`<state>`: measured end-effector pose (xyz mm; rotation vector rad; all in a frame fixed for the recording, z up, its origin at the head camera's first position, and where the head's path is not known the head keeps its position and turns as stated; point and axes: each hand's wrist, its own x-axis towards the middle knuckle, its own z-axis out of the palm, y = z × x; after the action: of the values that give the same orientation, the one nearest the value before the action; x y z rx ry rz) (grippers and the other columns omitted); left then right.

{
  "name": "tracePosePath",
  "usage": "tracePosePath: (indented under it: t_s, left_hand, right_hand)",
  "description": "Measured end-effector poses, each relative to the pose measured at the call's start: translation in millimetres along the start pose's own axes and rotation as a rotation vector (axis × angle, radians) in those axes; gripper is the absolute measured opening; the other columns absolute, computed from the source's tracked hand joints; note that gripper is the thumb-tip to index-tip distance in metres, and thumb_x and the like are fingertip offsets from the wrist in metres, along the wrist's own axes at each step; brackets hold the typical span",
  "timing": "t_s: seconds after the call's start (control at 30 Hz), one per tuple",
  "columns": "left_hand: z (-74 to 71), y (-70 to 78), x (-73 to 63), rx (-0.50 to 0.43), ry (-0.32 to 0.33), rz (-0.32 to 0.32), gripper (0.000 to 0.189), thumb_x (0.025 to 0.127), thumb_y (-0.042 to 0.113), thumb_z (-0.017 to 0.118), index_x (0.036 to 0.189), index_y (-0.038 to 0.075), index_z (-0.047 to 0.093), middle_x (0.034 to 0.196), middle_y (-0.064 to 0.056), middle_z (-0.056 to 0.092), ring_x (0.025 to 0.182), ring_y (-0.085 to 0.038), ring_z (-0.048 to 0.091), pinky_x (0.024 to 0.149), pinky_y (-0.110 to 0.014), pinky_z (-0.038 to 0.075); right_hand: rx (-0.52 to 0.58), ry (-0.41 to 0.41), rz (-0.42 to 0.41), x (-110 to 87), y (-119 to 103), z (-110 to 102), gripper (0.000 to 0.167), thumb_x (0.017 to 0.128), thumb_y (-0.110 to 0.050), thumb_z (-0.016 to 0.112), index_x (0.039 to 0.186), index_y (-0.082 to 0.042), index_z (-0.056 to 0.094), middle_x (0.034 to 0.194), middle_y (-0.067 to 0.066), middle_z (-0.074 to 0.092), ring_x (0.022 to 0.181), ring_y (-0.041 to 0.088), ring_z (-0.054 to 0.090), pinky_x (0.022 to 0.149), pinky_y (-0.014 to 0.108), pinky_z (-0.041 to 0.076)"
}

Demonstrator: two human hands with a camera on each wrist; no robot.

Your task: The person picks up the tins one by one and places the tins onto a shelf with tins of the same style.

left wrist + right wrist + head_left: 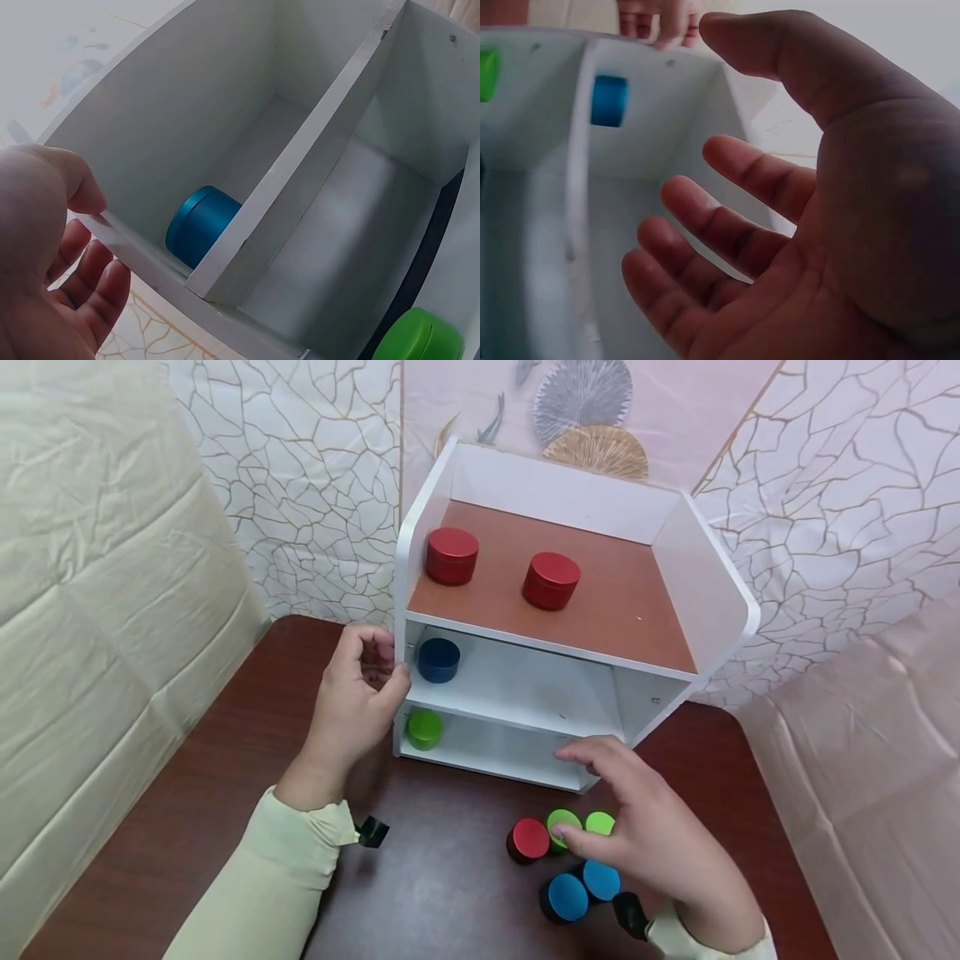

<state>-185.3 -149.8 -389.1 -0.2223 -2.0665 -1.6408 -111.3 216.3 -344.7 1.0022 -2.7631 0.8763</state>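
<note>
A white shelf unit [517, 718] stands on the table. My left hand [352, 702] holds the front edge of its left side panel, thumb at the edge and fingers on the outer side. On the brown top are two red round tins [452, 557] [551, 581]. The middle shelf has a blue tin [202, 225] at its left end, and below that is a green tin [424, 729]. My right hand [645, 818], fingers apart and holding nothing, hovers over a tabletop group: one red tin [528, 841], two green tins [563, 829] and two blue tins [565, 897], partly covered.
The dark wooden table [420, 860] runs around the shelf unit. Behind it hangs a patterned cloth [315, 485]. Pale draped fabric [97, 568] rises at the left, and more drapery [870, 760] borders the right side.
</note>
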Motion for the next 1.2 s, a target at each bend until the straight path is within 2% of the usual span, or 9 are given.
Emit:
tracePosePath:
  t_s: [0.13,0.3,0.5,0.67,0.9,1.2]
  left_hand:
    - [0.1,-0.1,0.0,0.006,0.000,0.000,0.032,0.102,0.003,0.072,0.129,0.008,0.056,0.111,-0.010,0.060,0.099,-0.020,0.062,0.083,-0.019,0.054]
    - [0.2,-0.4,-0.6,0.005,-0.002,0.001,0.033,0.101,0.002,0.072,0.129,0.007,0.056,0.111,-0.011,0.060,0.098,-0.021,0.062,0.082,-0.019,0.054]
    - [0.9,0.2,0.0,0.002,-0.004,0.005,0.033,0.101,0.003,0.072,0.129,0.007,0.056,0.111,-0.011,0.061,0.098,-0.020,0.062,0.082,-0.020,0.054]
    - [0.0,-0.5,0.2,0.005,-0.006,0.002,0.033,0.102,0.003,0.072,0.130,0.007,0.056,0.112,-0.011,0.060,0.099,-0.021,0.061,0.083,-0.020,0.055]
    - [-0.6,-1.6,0.3,0.024,-0.003,0.009,0.033,0.102,0.006,0.072,0.130,0.010,0.056,0.112,-0.009,0.060,0.099,-0.019,0.062,0.083,-0.021,0.056]
    - [-0.2,-2.1,-0.5,0.022,-0.011,0.006,0.034,0.102,0.006,0.072,0.131,0.011,0.055,0.113,-0.009,0.060,0.100,-0.019,0.062,0.083,-0.021,0.056]
  right_hand:
    - [0.051,-0.049,0.032,-0.4,11,14,0.074,0.085,-0.030,0.101,0.149,-0.030,0.062,0.146,-0.010,0.063,0.122,0.008,0.063,0.089,0.028,0.066]
    - [0.029,-0.098,0.072,0.1,24,34,0.070,0.087,-0.039,0.099,0.147,-0.032,0.063,0.146,-0.014,0.063,0.126,0.007,0.063,0.097,0.031,0.065]
    - [0.011,-0.143,0.093,2.5,35,56,0.066,0.087,-0.034,0.099,0.144,-0.030,0.066,0.142,-0.012,0.065,0.129,0.010,0.062,0.107,0.040,0.062]
    - [-0.006,-0.159,0.137,4.1,43,72,0.061,0.087,-0.034,0.099,0.141,-0.029,0.070,0.140,-0.010,0.067,0.128,0.016,0.061,0.106,0.042,0.062]
    - [-0.012,-0.213,0.189,5.6,53,82,0.056,0.088,-0.039,0.097,0.138,-0.028,0.072,0.136,-0.008,0.068,0.127,0.024,0.064,0.106,0.043,0.060]
    - [-0.066,-0.239,0.226,6.9,61,90,0.060,0.084,-0.035,0.099,0.136,-0.018,0.074,0.133,-0.002,0.072,0.127,0.026,0.064,0.112,0.056,0.054]
